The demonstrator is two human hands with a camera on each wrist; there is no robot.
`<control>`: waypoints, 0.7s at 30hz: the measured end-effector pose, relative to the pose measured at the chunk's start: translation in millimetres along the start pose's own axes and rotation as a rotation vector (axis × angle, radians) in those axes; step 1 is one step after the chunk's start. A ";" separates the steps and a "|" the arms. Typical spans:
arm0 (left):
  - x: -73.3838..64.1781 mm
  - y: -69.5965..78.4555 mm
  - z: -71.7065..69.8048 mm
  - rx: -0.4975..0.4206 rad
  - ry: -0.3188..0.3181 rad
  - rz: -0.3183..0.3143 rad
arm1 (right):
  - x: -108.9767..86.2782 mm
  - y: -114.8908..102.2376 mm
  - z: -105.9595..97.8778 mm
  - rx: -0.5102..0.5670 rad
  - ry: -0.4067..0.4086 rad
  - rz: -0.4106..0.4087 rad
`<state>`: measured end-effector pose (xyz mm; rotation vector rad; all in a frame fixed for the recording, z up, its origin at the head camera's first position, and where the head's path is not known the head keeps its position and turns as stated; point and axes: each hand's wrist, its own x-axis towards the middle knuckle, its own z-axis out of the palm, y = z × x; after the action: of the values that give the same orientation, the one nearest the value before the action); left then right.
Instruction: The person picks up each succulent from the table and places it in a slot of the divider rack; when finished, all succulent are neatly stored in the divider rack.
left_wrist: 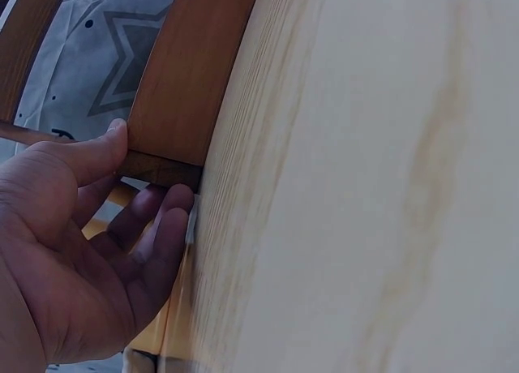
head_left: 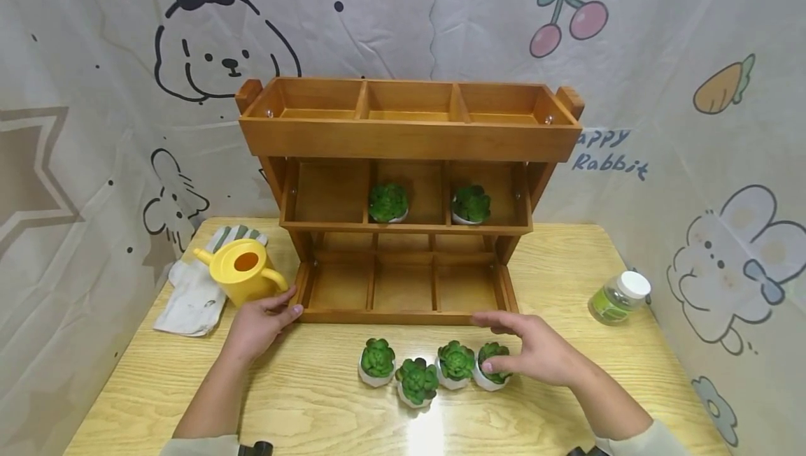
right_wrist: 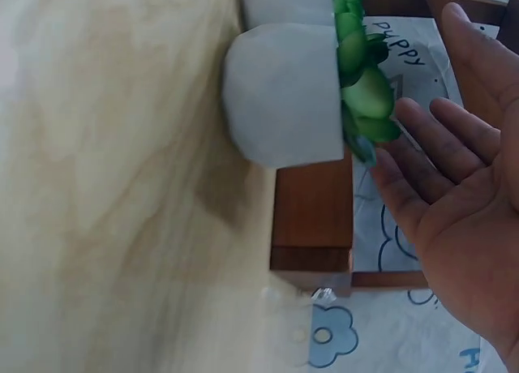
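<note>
A three-tier brown wooden shelf with divided compartments stands on the table. At its lower left front corner, my left hand holds the end of the bottom tier between thumb and fingers; the left wrist view shows the board's end there. My right hand reaches over the rightmost potted succulent, thumb and fingers spread apart and gripping nothing. In the right wrist view its white pot stands beside the fingers. Three more succulents, including one set forward, line up to the left.
Two succulents sit in the middle tier, one in the centre compartment and one in the right. A yellow watering can stands by a white cloth at left. A white-lidded jar is at right.
</note>
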<state>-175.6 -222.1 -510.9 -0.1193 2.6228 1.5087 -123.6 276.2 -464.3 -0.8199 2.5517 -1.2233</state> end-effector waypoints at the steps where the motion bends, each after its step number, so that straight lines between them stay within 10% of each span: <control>1: -0.1 0.2 -0.1 0.005 0.000 0.002 | -2.1 1.5 0.5 0.001 0.001 0.003; 21: -1.0 2.4 -0.7 0.031 -0.005 0.001 | -30.2 20.6 10.4 0.047 -0.069 0.134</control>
<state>-174.9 -221.5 -508.3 -0.1115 2.6412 1.4661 -102.7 296.6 -488.6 -0.6579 2.4691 -1.1885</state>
